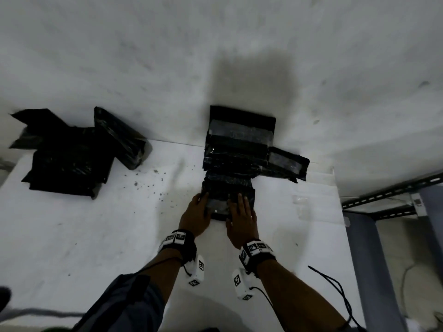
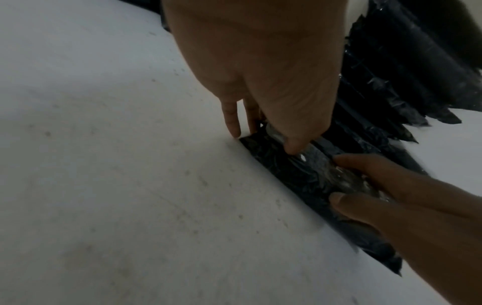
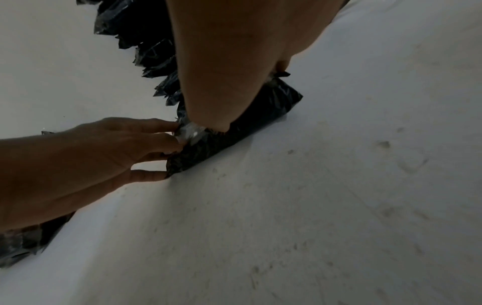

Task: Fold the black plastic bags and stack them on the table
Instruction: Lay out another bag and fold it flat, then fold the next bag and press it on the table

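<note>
Bag [image 1: 219, 207], folded to a narrow black band, lies on the table [image 1: 96, 236] right under both hands, its long axis running left to right across the person, with the stack [image 1: 237, 149] of folded bags touching it on the far side. Left hand [image 1: 195, 218] presses the left end with straight fingers [image 2: 232, 121]; right hand [image 1: 241, 220] lies flat on the right end, fingers [image 2: 365, 165] straight, pinning it, not curled round it. Both are equally near, so the next fold or lift onto the stack would go straight away from the body, I judge. Second heap of bags [image 1: 69, 159] sits well apart to the left. Table is white, matte and speckled with dark crumbs [image 1: 153, 185]; a white wall [image 1: 215, 44] rises close behind the stack, a metal rack [image 1: 388, 204] stands at right
</note>
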